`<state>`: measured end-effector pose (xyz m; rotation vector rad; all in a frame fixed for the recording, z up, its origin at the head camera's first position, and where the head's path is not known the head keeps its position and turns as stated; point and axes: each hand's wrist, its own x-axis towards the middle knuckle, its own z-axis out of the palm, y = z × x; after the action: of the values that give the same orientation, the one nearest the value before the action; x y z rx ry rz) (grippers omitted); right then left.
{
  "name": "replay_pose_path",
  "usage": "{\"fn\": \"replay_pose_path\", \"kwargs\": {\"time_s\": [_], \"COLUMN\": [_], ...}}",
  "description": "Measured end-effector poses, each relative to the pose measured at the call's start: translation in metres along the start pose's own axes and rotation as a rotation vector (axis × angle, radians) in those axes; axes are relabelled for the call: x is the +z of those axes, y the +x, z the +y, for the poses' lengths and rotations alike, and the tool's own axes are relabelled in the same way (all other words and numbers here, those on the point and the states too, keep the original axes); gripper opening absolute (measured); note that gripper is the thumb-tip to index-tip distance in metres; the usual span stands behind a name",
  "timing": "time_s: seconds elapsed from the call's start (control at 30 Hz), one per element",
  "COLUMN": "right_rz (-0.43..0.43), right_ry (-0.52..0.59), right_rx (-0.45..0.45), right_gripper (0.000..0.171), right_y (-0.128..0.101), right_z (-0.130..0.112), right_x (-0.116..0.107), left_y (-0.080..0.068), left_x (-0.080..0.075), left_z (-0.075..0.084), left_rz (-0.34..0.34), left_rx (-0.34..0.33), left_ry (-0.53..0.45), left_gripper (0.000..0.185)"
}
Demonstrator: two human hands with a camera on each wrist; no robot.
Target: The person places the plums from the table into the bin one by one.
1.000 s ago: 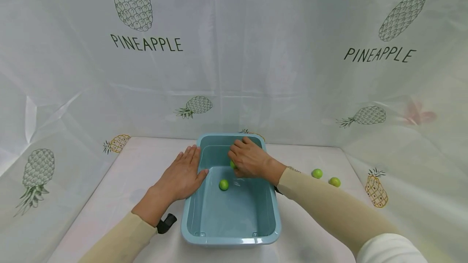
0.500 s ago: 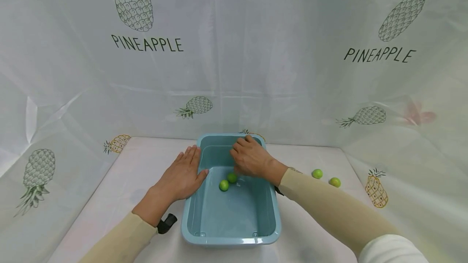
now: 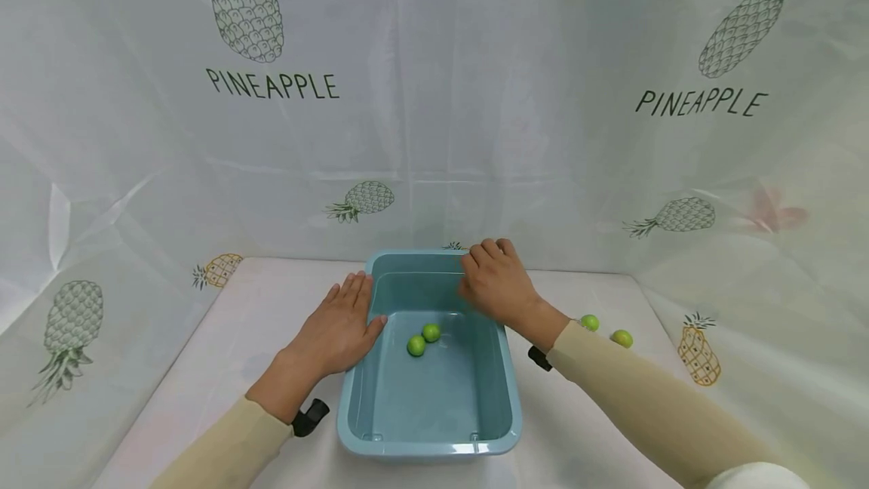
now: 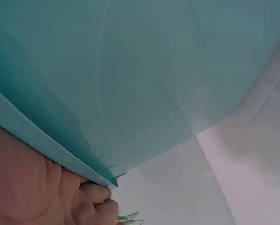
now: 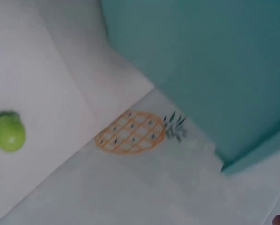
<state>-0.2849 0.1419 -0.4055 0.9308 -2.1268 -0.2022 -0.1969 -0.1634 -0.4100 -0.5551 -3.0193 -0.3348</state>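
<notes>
Two small green fruits point(image 3: 423, 339) lie touching each other on the floor of the blue tub point(image 3: 429, 447), toward its far half, a little left of centre. Left hand point(image 3: 337, 329) rests flat against the tub's left rim, fingers straight and together, thumb hooked just over the edge; it holds nothing. Right hand point(image 3: 498, 284) sits above the tub's far right corner, fingers loosely curled downward, nothing seen in it; whether it touches the rim I cannot tell. Two more green fruits point(image 3: 604, 330) sit on the white table cover point(image 3: 237, 323) right of the tub, near each other but apart; the right wrist view shows one of them point(image 5: 9, 132) near an orange pineapple print point(image 5: 130, 133). Backdrop is printed with pineapples.
</notes>
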Motion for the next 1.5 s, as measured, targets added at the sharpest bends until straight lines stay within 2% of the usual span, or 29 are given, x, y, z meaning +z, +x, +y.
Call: {"fn": "replay_pose_path", "kwargs": {"time_s": [0.1, 0.3, 0.5, 0.7, 1.03, 1.3, 1.5], "right_rz": [0.023, -0.002, -0.023, -0.092, -0.317, -0.314, -0.378], "right_ry": [0.0, -0.002, -0.009, -0.009, -0.028, -0.035, -0.029], "right_rx": [0.043, 0.124, 0.15, 0.169, 0.265, 0.266, 0.272], "right_gripper": [0.024, 0.019, 0.021, 0.025, 0.041, 0.039, 0.04], "right_y": [-0.012, -0.045, -0.084, -0.122, -0.174, -0.205, -0.213], "right_z": [0.017, 0.046, 0.06, 0.057, 0.04, 0.032, 0.025], "right_x": [-0.006, -0.016, -0.017, -0.015, -0.01, 0.004, 0.009], "left_y": [-0.001, -0.001, -0.001, -0.001, -0.001, 0.0, 0.0], "left_x": [0.0, 0.002, 0.002, 0.001, 0.002, 0.003, 0.004], "left_z": [0.0, 0.0, -0.001, -0.001, -0.001, -0.001, -0.001], "left_rz": [0.006, 0.018, 0.023, 0.027, 0.033, 0.038, 0.03], "left_rx": [-0.001, 0.015, 0.013, 0.009, 0.015, 0.014, 0.009], "left_ry": [0.0, 0.001, 0.011, 0.007, 0.015, 0.031, 0.021], "left_gripper": [0.076, 0.073, 0.073, 0.072, 0.073, 0.073, 0.074]}}
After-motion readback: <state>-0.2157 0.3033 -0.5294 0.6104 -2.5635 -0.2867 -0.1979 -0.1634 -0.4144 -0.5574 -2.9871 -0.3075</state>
